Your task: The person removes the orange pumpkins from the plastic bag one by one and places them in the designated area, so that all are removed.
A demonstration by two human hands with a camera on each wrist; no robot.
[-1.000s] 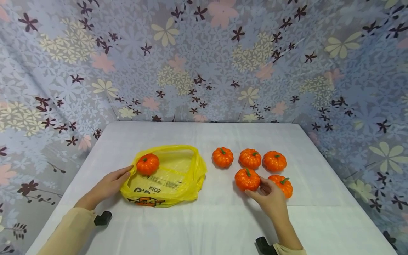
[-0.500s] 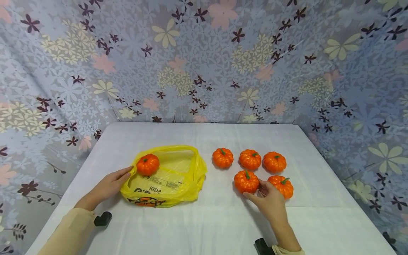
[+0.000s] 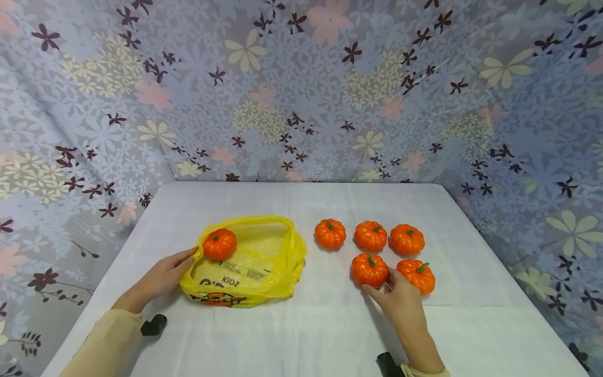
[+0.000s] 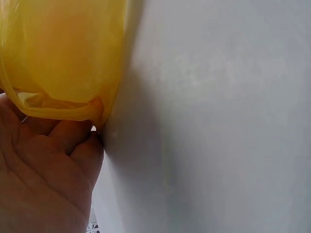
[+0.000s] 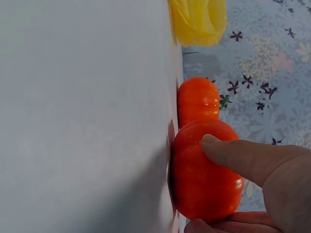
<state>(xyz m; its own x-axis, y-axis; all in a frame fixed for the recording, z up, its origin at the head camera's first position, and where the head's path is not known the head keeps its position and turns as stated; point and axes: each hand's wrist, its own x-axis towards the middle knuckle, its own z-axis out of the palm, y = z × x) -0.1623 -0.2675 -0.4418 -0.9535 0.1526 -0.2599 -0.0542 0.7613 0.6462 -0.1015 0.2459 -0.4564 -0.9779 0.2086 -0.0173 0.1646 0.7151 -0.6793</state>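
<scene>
In the head view, a yellow plastic bag (image 3: 282,285) lies on its side at the left of the table, its mouth spread wide. One orange toy pumpkin (image 3: 219,244) sits inside, near the bag's left edge. My left hand (image 3: 162,275) holds that edge; in the left wrist view its fingers (image 4: 77,133) meet the bag's rim (image 4: 63,112). To the right, my right hand (image 3: 400,301) grips another small orange pumpkin (image 3: 369,270). The right wrist view has the thumb (image 5: 228,150) on this pumpkin's (image 5: 204,179) side, low against the table, with other fingers partly hidden beneath.
Behind the held pumpkin stand three more, a left one (image 3: 330,234), a middle one (image 3: 370,236) and a right one (image 3: 407,239). Another pumpkin (image 3: 416,276) sits just right of my right hand. A floral curtain (image 3: 301,94) hangs behind the white table (image 3: 264,340).
The right hand and its pumpkin have shifted slightly, first a little nearer, then a little to the right. The left hand and the bag have stayed in place.
</scene>
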